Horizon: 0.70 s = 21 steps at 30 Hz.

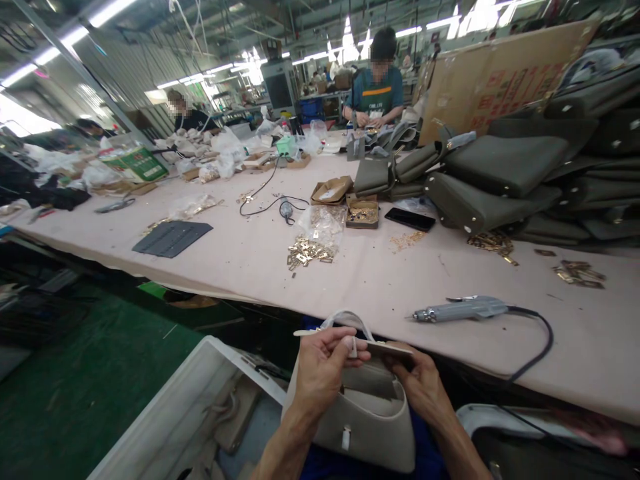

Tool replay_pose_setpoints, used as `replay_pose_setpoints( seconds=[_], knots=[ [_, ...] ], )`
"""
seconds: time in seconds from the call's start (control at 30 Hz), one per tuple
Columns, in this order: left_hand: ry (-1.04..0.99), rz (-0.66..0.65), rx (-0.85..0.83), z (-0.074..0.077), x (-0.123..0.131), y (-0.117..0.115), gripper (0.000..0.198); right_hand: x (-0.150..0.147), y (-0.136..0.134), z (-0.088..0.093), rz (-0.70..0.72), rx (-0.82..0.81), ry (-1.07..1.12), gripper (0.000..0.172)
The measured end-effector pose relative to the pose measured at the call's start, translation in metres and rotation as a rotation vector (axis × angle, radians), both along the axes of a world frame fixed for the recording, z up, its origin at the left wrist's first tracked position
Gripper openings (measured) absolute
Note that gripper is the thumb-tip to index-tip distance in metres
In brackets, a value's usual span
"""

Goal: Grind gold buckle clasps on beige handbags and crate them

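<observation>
A light grey handbag (367,417) rests in my lap below the table edge, its handle arching up. My left hand (323,363) pinches the bag's flap and a small strap near the top opening. My right hand (420,380) grips the flap's right side, fingers curled under it. An electric screwdriver (460,309) with a black cord lies on the table just beyond my hands. A pile of gold metal fittings (310,252) sits farther out.
Dark olive handbags (500,180) are stacked at the right. A white bin (200,407) with bag parts stands at my left. A phone (410,219), small boxes of hardware (363,213) and a dark panel (173,238) lie on the long table (240,253). Two people work at the far end.
</observation>
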<state>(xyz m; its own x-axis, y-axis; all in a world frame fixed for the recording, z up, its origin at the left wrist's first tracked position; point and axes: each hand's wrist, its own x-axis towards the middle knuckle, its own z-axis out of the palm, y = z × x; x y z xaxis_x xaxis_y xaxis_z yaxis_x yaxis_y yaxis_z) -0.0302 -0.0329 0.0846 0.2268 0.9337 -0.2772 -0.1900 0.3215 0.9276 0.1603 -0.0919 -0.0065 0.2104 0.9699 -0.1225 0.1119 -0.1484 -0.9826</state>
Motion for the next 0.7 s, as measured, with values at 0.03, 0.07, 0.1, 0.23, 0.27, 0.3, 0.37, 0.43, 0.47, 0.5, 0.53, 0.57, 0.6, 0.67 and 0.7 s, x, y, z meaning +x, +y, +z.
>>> replay_pose_setpoints(
  seconds=[0.03, 0.07, 0.1, 0.23, 0.27, 0.3, 0.37, 0.43, 0.47, 0.5, 0.53, 0.57, 0.6, 0.67, 0.7],
  knots=[
    [-0.007, 0.000, -0.008, -0.003, -0.001, 0.001, 0.045, 0.001, 0.002, 0.000, -0.001, 0.001, 0.002, 0.048],
    [-0.013, 0.003, -0.017, -0.006, -0.002, 0.002, 0.045, 0.002, 0.005, 0.000, 0.001, 0.002, 0.000, 0.050],
    [-0.018, 0.010, -0.030, -0.007, -0.003, 0.003, 0.045, 0.003, 0.007, 0.001, 0.009, 0.002, -0.005, 0.051],
    [-0.037, 0.074, -0.070, -0.010, -0.002, 0.005, 0.047, 0.007, 0.017, 0.010, 0.084, -0.025, -0.061, 0.052],
    [-0.045, 0.091, -0.072, -0.010, -0.001, 0.005, 0.048, 0.007, 0.020, 0.012, 0.098, -0.028, -0.079, 0.051],
    [-0.052, 0.108, -0.069, -0.011, 0.000, 0.004, 0.049, 0.007, 0.022, 0.013, 0.110, -0.030, -0.097, 0.051],
    [-0.065, 0.142, -0.067, -0.014, 0.001, 0.003, 0.051, 0.007, 0.026, 0.014, 0.138, -0.040, -0.141, 0.047],
    [-0.083, 0.180, -0.069, -0.020, 0.001, 0.003, 0.052, 0.008, 0.028, 0.014, 0.184, -0.063, -0.216, 0.040],
    [-0.095, 0.200, -0.069, -0.023, 0.001, 0.003, 0.052, 0.010, 0.028, 0.016, 0.209, -0.077, -0.274, 0.036],
    [-0.106, 0.216, -0.068, -0.027, 0.000, 0.004, 0.052, 0.013, 0.028, 0.020, 0.227, -0.089, -0.343, 0.032],
    [-0.113, 0.226, -0.066, -0.030, 0.000, 0.005, 0.053, 0.017, 0.027, 0.026, 0.233, -0.093, -0.419, 0.031],
    [-0.113, 0.232, -0.065, -0.032, -0.002, 0.006, 0.054, 0.022, 0.027, 0.034, 0.227, -0.089, -0.487, 0.033],
    [-0.106, 0.233, -0.067, -0.035, -0.003, 0.006, 0.055, 0.029, 0.028, 0.044, 0.212, -0.079, -0.536, 0.037],
    [-0.076, 0.227, -0.077, -0.039, -0.005, 0.005, 0.056, 0.046, 0.035, 0.066, 0.160, -0.048, -0.546, 0.041],
    [-0.057, 0.223, -0.082, -0.041, -0.007, 0.004, 0.057, 0.058, 0.041, 0.075, 0.116, -0.029, -0.519, 0.041]
  ],
)
